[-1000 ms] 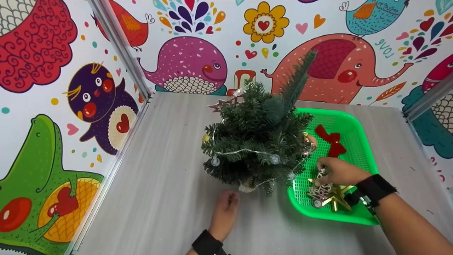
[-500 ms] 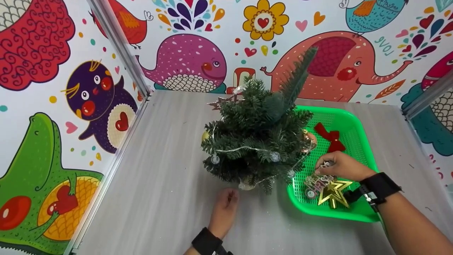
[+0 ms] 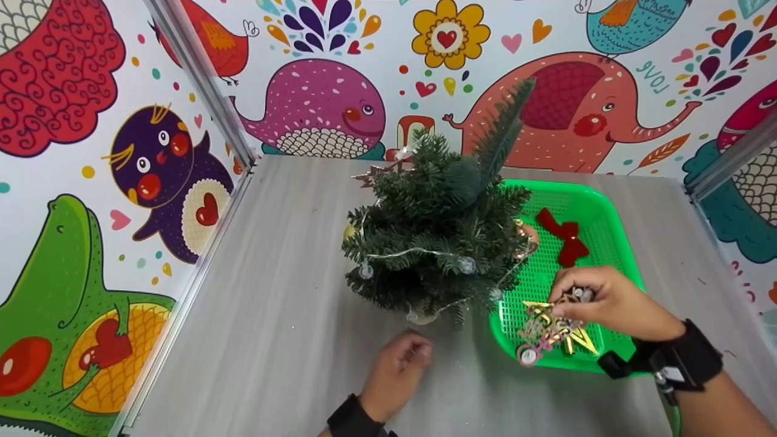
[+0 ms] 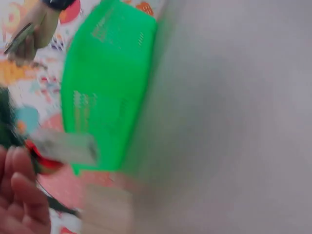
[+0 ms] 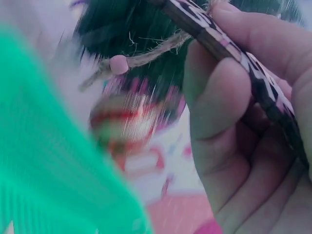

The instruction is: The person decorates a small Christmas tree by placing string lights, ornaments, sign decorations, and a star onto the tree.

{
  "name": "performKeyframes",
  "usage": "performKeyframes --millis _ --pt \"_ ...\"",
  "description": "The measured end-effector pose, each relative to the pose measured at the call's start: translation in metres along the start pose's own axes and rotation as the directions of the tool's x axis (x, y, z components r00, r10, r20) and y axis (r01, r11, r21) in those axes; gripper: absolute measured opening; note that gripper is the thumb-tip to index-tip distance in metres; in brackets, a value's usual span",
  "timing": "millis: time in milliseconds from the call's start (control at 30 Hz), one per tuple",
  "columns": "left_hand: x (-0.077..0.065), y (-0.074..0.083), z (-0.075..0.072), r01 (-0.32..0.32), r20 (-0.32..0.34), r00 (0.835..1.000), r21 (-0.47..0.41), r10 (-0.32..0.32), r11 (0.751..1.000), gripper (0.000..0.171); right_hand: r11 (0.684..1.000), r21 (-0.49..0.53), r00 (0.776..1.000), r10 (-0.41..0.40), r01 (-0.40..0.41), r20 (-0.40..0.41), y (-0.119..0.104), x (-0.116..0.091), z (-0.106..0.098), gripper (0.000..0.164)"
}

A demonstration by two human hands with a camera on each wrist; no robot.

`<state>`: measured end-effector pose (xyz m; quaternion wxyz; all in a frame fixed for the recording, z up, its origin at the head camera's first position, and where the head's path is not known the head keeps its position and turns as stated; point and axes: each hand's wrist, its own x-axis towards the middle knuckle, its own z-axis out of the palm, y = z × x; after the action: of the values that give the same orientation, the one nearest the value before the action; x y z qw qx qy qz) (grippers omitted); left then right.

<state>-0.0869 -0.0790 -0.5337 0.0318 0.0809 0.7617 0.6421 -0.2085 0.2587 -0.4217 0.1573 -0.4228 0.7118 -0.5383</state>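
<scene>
My right hand (image 3: 607,300) pinches a flat "Christmas" lettering ornament (image 3: 543,331) over the near side of the green basket (image 3: 625,243). In the right wrist view the ornament (image 5: 229,48) is seen edge-on between thumb and fingers, with twine and a pink bead (image 5: 118,64) beside it. Under the ornament, partly hidden, a gold star (image 3: 584,341) lies in the basket. A small Christmas tree (image 3: 443,230) stands left of the basket, wound with a string of lights. Before the tree, my left hand (image 3: 397,370) hangs loosely curled and holds nothing.
A red velvet bow (image 3: 567,240) lies farther back in the basket. On the tree hang a copper-coloured ball (image 3: 527,238) at the right and a glittery star (image 3: 367,176) at the back left. Printed walls (image 3: 328,109) with metal edge strips enclose the grey table (image 3: 261,291).
My right hand has lifted the lettering ornament out of the basket's bottom and drawn it toward me. The left hand has shifted slightly to the right.
</scene>
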Motion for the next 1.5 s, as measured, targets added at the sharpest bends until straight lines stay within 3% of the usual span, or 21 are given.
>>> performKeyframes --millis 67,167,233,300,367,533,700,833,933,1033,1100,1167,1233,1333,1433,1500 --pt "-0.001 0.013 0.006 -0.07 0.124 0.99 -0.025 0.073 0.997 0.022 0.994 0.064 0.995 -0.096 0.093 0.034 -0.014 0.005 0.013 0.036" --pt "0.002 0.032 0.016 -0.115 0.266 0.954 -0.111 0.142 0.987 0.033 0.974 0.119 0.977 -0.201 0.192 0.071 -0.03 0.014 0.035 0.041" --pt "0.005 0.042 0.021 -0.13 0.322 0.929 -0.186 0.185 0.974 0.04 0.966 0.12 0.966 -0.239 0.227 0.095 -0.036 0.019 0.051 0.041" --pt "0.006 0.05 0.025 -0.167 0.338 0.912 -0.21 0.232 0.963 0.043 0.961 0.11 0.956 -0.265 0.252 0.122 -0.038 0.023 0.067 0.04" --pt "0.005 0.053 0.028 -0.205 0.326 0.908 -0.205 0.265 0.957 0.039 0.959 0.103 0.949 -0.278 0.264 0.15 -0.036 0.025 0.082 0.039" --pt "-0.001 0.049 0.026 -0.244 0.272 0.919 -0.181 0.287 0.953 0.022 0.959 0.158 0.949 -0.262 0.235 0.174 -0.026 0.021 0.105 0.042" --pt "0.0 0.042 0.025 -0.338 0.272 0.895 -0.102 0.353 0.936 0.024 0.974 0.116 0.972 -0.207 0.194 0.114 -0.01 0.013 0.111 0.04" --pt "-0.001 0.041 0.024 -0.31 0.266 0.906 -0.116 0.33 0.944 0.028 0.989 0.101 0.99 -0.118 0.11 0.072 0.001 0.01 0.114 0.033" --pt "-0.003 0.042 0.024 -0.295 0.265 0.911 -0.115 0.315 0.949 0.025 0.988 0.128 0.993 -0.095 0.086 0.066 0.001 0.01 0.116 0.032" --pt "-0.002 0.043 0.025 -0.373 0.229 0.894 -0.094 0.385 0.923 0.019 0.983 0.15 0.991 -0.118 0.107 0.065 -0.001 0.01 0.116 0.033" --pt "-0.002 0.045 0.025 -0.395 0.199 0.884 -0.168 0.424 0.903 0.017 0.982 0.145 0.989 -0.134 0.124 0.058 0.002 0.008 0.115 0.034" --pt "-0.002 0.049 0.022 -0.344 0.177 0.897 -0.295 0.404 0.892 0.016 0.981 0.141 0.988 -0.142 0.134 0.051 0.008 0.006 0.116 0.035" --pt "-0.003 0.055 0.018 -0.268 0.166 0.914 -0.434 0.369 0.86 0.016 0.984 0.129 0.991 -0.131 0.125 0.04 0.015 0.003 0.118 0.035" --pt "-0.005 0.062 0.014 -0.168 0.173 0.942 -0.502 0.289 0.848 0.02 0.982 0.164 0.995 -0.101 0.095 0.027 0.017 0.003 0.125 0.032" --pt "-0.006 0.064 0.014 -0.234 0.183 0.93 -0.371 0.317 0.899 0.016 0.971 0.189 0.989 -0.149 0.144 0.013 0.011 0.007 0.136 0.033" --pt "-0.007 0.064 0.015 -0.332 0.189 0.905 -0.243 0.38 0.912 0.014 0.961 0.165 0.975 -0.221 0.22 -0.01 0.005 0.013 0.144 0.036"
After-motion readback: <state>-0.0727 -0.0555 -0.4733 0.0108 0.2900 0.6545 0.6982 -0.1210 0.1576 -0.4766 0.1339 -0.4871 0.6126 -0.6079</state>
